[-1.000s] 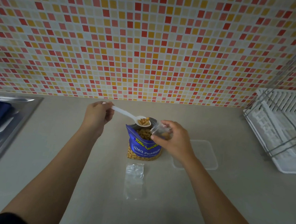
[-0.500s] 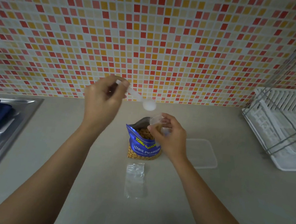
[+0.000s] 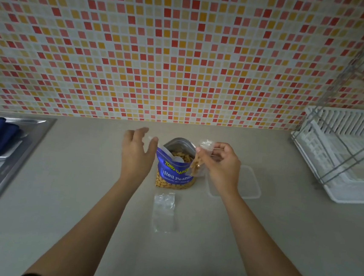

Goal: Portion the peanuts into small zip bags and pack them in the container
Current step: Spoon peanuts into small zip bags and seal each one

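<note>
On the counter (image 3: 82, 195) we see the container (image 3: 254, 189) at 3 o'clock of the upright peanut pack (image 3: 174, 176), whose mouth opens upward. Our left hand (image 3: 138, 153), at the pack's 9 o'clock, is slack with fingers spread and holds nothing. Our right hand (image 3: 222, 166) pinches the top of a part-filled zip bag (image 3: 196, 166), which hangs roughly 12-to-6 with its mouth at 12. A spare bag (image 3: 164, 211) lies flat at the pack's 6 o'clock. A spoon (image 3: 177, 159) sits in the pack.

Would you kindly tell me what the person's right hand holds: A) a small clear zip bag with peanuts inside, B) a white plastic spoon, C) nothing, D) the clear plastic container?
A: the right hand pinches the small clear zip bag, and peanuts show through its side.
</note>
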Available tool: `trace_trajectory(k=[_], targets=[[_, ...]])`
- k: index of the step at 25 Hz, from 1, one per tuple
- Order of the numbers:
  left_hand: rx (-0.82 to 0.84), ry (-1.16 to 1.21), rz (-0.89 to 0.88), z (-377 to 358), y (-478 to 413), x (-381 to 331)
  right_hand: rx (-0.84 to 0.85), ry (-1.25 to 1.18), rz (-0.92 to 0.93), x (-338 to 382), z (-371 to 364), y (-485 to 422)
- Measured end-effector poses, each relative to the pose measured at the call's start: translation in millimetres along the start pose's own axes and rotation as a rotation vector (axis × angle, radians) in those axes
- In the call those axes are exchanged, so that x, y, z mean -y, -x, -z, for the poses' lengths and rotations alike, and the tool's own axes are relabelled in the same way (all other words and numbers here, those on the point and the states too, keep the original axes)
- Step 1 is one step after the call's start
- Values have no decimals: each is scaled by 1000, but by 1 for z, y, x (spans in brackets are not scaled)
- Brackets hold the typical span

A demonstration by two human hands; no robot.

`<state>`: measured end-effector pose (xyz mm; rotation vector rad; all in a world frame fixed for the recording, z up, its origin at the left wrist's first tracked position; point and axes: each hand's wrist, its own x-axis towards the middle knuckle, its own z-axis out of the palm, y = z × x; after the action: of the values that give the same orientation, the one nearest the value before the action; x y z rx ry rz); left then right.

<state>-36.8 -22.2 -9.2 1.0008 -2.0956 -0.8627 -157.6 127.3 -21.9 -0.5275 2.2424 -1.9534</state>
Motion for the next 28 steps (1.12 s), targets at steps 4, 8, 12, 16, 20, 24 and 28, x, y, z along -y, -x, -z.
trace_trajectory(k=[4, 8, 12, 16, 20, 24, 28], targets=[[339, 199, -68, -15, 47, -28, 15, -8, -21, 3, 9, 4], [435, 422, 97, -49, 74, -48, 159, -86, -112, -8, 35, 5], [501, 618, 300, -80, 97, -53, 252, -47, -238, -42, 85, 12], [618, 735, 564, -123, 138, -57, 257, -16, -310, -79, 136, 33], [617, 522, 588, -160, 177, -49, 162, 139, -390, -131, 167, 48], [565, 199, 499, -193, 191, -55, 128, 367, -345, -159, 183, 45], [554, 6, 382, -206, 198, -58, 214, 466, -332, -166, 186, 38]])
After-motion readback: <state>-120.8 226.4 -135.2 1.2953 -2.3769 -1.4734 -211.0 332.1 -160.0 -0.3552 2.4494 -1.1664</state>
